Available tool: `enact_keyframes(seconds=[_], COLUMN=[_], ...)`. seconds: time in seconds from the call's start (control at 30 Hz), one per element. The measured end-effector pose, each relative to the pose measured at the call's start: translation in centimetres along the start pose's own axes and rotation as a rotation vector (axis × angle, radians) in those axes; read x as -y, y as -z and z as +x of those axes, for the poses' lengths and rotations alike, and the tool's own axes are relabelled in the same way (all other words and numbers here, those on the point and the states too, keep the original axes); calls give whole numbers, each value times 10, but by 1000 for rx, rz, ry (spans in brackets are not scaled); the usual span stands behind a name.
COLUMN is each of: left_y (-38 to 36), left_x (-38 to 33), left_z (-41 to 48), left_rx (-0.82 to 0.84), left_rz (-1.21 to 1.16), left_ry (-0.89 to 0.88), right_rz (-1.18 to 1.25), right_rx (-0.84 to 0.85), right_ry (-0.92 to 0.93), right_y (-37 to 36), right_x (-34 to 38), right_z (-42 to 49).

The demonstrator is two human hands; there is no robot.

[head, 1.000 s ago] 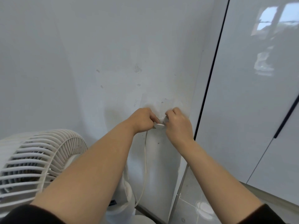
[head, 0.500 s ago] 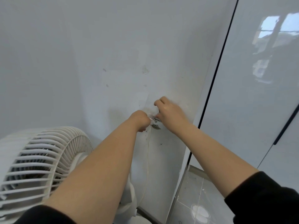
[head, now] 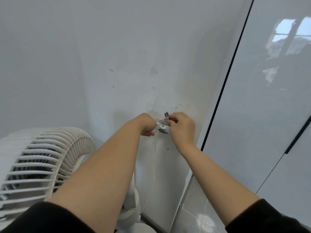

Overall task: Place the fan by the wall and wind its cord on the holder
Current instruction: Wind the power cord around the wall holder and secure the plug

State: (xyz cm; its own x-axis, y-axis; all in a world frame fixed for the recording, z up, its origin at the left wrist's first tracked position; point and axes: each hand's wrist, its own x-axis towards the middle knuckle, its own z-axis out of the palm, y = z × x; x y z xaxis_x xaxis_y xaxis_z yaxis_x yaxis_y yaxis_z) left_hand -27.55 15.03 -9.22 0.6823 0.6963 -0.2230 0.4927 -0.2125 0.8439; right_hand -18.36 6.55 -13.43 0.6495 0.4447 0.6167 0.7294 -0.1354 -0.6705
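A white fan (head: 38, 158) stands at the lower left, close to the white wall (head: 117, 56). Its thin white cord (head: 154, 165) rises from the fan's base to a small round holder (head: 163, 128) on the wall. My left hand (head: 147, 124) grips the cord just left of the holder, fingers curled. My right hand (head: 182, 126) pinches the cord's end, and the metal plug (head: 166, 114) sticks up above its fingers. The hands hide most of the holder.
A glossy white cabinet door (head: 260, 115) with a dark edge strip fills the right side. Grey floor tiles (head: 198, 214) show at the bottom between wall and cabinet. The fan's base sits tight against the wall.
My right hand has shifted to the right of the holder, and the metal plug now shows above its fingers. My left hand stays on the cord at the holder.
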Motion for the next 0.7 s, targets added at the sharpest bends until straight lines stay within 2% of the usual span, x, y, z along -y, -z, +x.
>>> enact_keyframes(seconds=[0.27,0.4,0.5,0.6,0.7], left_y=[-1,-6,-12,-14,-11], left_x=[2,1,-2,-3,0], left_z=[-6,-17,-18,-23,-24], left_rx=[-20,-69,-97,-151,-249], left_rz=[128,404,633,782,830], left_ry=[18,-94,-193,-156,-147], right_rz=[-261,-237,-229,-260,-294], right_rx=[-21,85,100,181,204], right_ry=[407,346,286,231,268], right_y=[-12,2,16,26,33], right_x=[-9,-14,-15,-11,-8], right_z=[0,-7,-12,-11,-7])
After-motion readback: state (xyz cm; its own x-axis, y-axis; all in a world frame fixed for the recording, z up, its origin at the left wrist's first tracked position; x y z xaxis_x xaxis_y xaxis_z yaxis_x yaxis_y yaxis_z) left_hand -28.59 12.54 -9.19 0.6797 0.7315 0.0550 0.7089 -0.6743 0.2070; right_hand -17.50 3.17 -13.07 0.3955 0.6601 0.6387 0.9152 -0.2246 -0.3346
